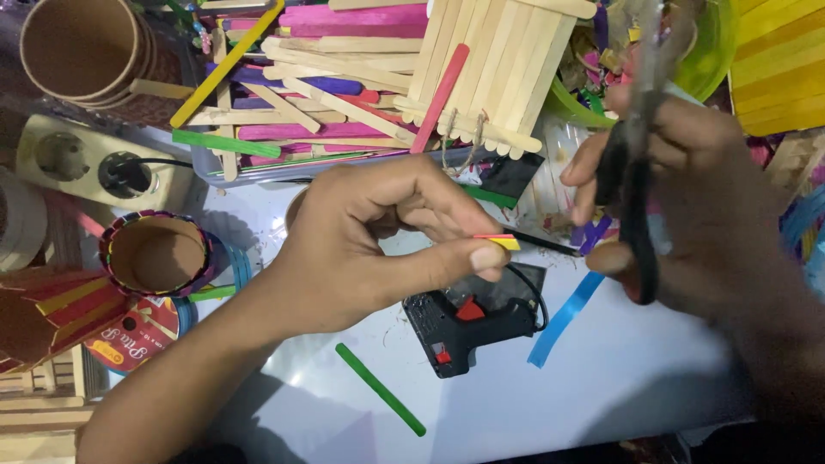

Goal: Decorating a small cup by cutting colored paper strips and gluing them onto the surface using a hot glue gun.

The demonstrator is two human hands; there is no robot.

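Nearest the lens, the left hand (378, 241) pinches a small stick piece (498, 241), yellow with a red edge, between thumb and fingertips; the piece juts out level to the right of the pinch. Just right of that tip, the right hand (696, 198) is closed on black scissors (638, 189), which are blurred and stand roughly upright, handles low and blades high; I cannot tell whether the blades are parted.

Directly below the pinch, a black glue gun (468, 326) with red trigger lies on the white table (619, 378), its cord looping up behind the thumb. Right of the gun lies a blue strip (563, 320); below the left wrist, a green stick (380, 389) lies diagonally.

Above the pinch sits a panel of plain craft sticks (494, 69) on a heap of coloured sticks (318, 86). Left of the forearm stands a cup ringed with coloured sticks (156, 255), with a power socket (103, 163) and stacked paper cups (86, 51) beyond it.
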